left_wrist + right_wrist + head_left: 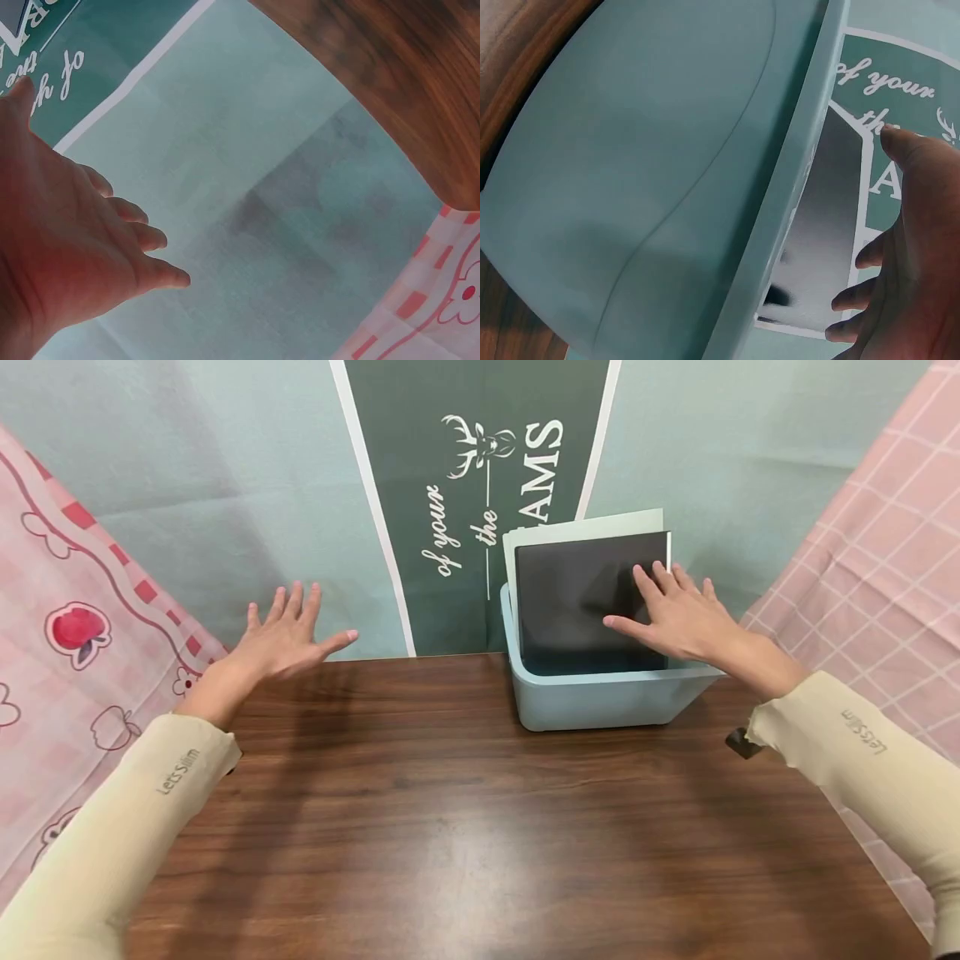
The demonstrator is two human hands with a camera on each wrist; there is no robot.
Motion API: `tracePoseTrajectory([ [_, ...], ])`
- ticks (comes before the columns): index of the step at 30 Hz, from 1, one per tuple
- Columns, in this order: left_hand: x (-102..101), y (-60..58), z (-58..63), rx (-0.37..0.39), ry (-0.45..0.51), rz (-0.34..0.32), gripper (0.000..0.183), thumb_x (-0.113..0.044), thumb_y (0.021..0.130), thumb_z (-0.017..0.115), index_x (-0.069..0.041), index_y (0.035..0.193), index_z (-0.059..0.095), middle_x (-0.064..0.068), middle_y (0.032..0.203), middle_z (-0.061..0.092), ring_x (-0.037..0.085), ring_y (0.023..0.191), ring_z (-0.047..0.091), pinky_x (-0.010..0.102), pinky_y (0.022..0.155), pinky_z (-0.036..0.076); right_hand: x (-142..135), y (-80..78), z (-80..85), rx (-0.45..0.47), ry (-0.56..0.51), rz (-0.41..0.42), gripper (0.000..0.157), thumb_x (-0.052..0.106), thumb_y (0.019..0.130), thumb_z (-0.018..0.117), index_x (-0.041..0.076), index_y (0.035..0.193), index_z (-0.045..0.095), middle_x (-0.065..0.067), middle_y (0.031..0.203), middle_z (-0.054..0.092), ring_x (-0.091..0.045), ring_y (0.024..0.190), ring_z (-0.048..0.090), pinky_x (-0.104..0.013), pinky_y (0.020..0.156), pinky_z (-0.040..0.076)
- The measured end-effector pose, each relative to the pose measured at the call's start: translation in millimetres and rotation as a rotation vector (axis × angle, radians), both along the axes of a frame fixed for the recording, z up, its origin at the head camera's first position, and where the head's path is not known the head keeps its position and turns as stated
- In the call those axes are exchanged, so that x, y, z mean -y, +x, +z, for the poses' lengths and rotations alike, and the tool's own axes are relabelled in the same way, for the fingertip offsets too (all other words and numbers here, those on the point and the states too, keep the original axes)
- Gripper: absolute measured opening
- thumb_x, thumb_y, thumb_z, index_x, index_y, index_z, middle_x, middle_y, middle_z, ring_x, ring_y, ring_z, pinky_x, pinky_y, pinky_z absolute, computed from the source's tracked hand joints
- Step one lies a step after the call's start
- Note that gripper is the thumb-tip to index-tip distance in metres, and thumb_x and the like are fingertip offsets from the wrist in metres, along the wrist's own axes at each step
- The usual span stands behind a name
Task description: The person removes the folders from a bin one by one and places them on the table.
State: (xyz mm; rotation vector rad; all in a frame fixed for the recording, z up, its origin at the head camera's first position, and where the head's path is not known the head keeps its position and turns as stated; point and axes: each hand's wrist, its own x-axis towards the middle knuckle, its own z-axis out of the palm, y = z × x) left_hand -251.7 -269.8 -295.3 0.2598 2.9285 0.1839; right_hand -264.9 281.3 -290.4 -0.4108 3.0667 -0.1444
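My left hand point(283, 631) is held in the air over the back left of the table, fingers spread and nothing in it. In the left wrist view the same hand point(75, 232) has only the hanging cloth behind it. My right hand point(682, 614), also spread and holding nothing, hovers in front of a light blue bin point(600, 702). A flat black panel point(577, 602) stands upright in the bin, with pale green sheets or boards point(592, 527) behind it. In the right wrist view the fingers appear near the bin's rim point(780, 217); whether they touch the panel I cannot tell.
The brown wooden table point(450, 827) runs to a pale green and dark green cloth point(465, 610) at the back. Pink patterned cloth point(82, 693) hangs on the left, pink checked cloth point(885, 610) on the right. The bin stands at the table's back right.
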Motion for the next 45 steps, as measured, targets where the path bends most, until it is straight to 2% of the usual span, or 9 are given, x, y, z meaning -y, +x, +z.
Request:
tracePoseTrajectory([
  [27, -36.9, -5.2, -4.2, -0.044, 0.024, -0.067, 0.112, -0.086, 0.097, 0.030, -0.011, 0.169, -0.011, 0.022, 0.175, -0.011, 0.046, 0.161, -0.010, 0.075, 0.121, -0.008, -23.4, 4.0, -11.0, -0.006, -0.005, -0.014, 0.109, 0.080, 0.100, 0.035, 0.001, 0.169, 0.006, -0.035, 0.171, 0.007, -0.058, 0.157, 0.006, -0.082, 0.117, 0.004],
  [45, -55.9, -8.2, -10.8, -0.062, 0.025, -0.098, 0.110, -0.085, 0.098, 0.029, -0.012, 0.170, -0.010, 0.020, 0.177, -0.007, 0.043, 0.163, -0.006, 0.073, 0.123, -0.002, -41.1, -1.8, -19.0, -0.027, -0.010, -0.021, 0.107, 0.078, 0.102, 0.036, -0.001, 0.169, 0.009, -0.038, 0.169, 0.012, -0.059, 0.155, 0.012, -0.083, 0.116, 0.009],
])
